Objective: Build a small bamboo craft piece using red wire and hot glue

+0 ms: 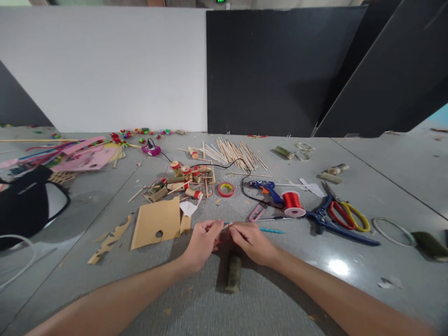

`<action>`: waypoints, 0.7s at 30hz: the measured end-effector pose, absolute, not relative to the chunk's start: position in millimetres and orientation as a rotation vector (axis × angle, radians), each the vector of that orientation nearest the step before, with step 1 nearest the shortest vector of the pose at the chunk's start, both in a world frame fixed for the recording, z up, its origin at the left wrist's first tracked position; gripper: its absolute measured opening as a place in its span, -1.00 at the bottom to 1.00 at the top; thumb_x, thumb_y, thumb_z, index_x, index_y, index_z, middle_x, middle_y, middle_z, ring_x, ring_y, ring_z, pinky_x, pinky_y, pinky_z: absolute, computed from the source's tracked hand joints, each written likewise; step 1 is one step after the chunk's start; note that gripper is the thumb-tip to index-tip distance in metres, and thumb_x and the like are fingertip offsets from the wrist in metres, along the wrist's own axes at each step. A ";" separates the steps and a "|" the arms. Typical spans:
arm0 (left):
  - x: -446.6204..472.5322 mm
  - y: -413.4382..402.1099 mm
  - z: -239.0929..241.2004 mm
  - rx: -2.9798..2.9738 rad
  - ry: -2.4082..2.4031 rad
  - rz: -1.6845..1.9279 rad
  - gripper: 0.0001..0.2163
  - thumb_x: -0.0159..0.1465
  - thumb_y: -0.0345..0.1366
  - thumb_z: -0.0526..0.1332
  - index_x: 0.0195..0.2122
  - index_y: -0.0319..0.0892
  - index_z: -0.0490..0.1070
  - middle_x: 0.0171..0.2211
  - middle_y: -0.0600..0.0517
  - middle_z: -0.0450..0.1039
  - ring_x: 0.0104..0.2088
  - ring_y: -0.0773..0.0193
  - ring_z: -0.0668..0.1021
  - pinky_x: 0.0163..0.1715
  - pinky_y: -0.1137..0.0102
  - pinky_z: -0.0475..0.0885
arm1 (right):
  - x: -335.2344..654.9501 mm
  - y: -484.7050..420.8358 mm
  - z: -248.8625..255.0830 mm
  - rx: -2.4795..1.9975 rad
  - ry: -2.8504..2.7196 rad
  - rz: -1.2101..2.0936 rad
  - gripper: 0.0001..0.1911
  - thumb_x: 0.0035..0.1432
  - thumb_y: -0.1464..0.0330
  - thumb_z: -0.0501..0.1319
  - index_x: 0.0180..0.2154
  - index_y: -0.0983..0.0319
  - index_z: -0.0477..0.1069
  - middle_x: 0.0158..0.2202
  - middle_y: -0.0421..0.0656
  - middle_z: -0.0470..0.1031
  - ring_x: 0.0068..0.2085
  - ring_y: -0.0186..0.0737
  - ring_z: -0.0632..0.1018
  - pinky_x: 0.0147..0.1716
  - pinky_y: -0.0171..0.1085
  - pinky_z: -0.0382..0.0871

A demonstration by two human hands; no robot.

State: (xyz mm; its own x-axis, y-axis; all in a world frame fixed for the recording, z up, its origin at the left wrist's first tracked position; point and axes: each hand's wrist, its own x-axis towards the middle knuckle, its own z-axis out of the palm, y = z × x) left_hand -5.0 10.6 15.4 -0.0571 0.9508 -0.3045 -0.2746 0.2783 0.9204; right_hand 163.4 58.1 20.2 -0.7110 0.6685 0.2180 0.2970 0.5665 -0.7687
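My left hand and my right hand meet in the middle of the head view, both closed in a pinch. Between the fingertips is a thin, pale, stick-like piece; its exact kind is too small to tell. A bit of red wire shows by my left fingers. Just below the hands, a dark green bamboo tube lies on the grey floor. A blue twisted rod extends from behind my right hand, partly hidden by it.
Red wire spool, glue gun, blue pruning shears and scissors lie right. Ahead are red tape, wooden sticks and bamboo pieces with red ends. Brown cardboard lies left; a black bag beyond.
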 end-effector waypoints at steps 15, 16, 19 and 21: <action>-8.3 11.1 9.3 0.947 1.043 1.143 -0.43 0.26 0.15 0.18 -0.69 -0.14 0.08 -0.72 0.21 -0.04 -0.68 0.45 0.11 -0.63 0.48 0.12 | 164.1 57.6 19.0 -0.762 -2.285 1.030 -0.59 0.46 0.27 -0.07 -0.47 0.20 0.21 -0.50 -0.26 0.30 -0.47 -0.33 0.31 -0.38 -0.32 0.17; -8.4 10.8 10.1 0.979 1.039 1.127 -0.44 0.28 0.14 0.16 -0.69 -0.14 0.11 -0.72 0.20 -0.01 -0.67 0.44 0.14 -0.61 0.47 0.15 | 163.5 57.7 19.8 -0.766 -2.267 1.028 -0.59 0.46 0.26 -0.07 -0.47 0.20 0.22 -0.50 -0.25 0.33 -0.47 -0.32 0.32 -0.38 -0.32 0.18; -7.4 10.0 13.3 1.043 1.024 1.109 -0.47 0.30 0.14 0.14 -0.65 -0.15 0.16 -0.67 0.13 0.17 -0.60 0.37 0.29 -0.50 0.44 0.24 | 161.8 58.2 22.5 -0.784 -2.186 1.075 -0.56 0.47 0.23 -0.08 -0.45 0.20 0.29 -0.49 -0.22 0.41 -0.45 -0.30 0.39 -0.34 -0.31 0.24; -6.3 9.8 15.1 1.070 1.043 1.136 -0.48 0.30 0.15 0.12 -0.62 -0.14 0.15 -0.61 0.09 0.25 -0.51 0.31 0.37 -0.43 0.43 0.26 | 161.2 59.0 23.9 -0.813 -2.115 1.146 -0.52 0.48 0.20 -0.10 -0.44 0.21 0.33 -0.49 -0.22 0.44 -0.43 -0.29 0.42 -0.32 -0.31 0.27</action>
State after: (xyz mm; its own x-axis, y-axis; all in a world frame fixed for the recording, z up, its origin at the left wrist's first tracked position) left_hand -6.3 9.8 15.1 0.1216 0.9893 -0.0807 -0.1647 0.1003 0.9812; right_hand 161.2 59.0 23.9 -0.6374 0.7419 0.2082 0.2306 0.4415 -0.8672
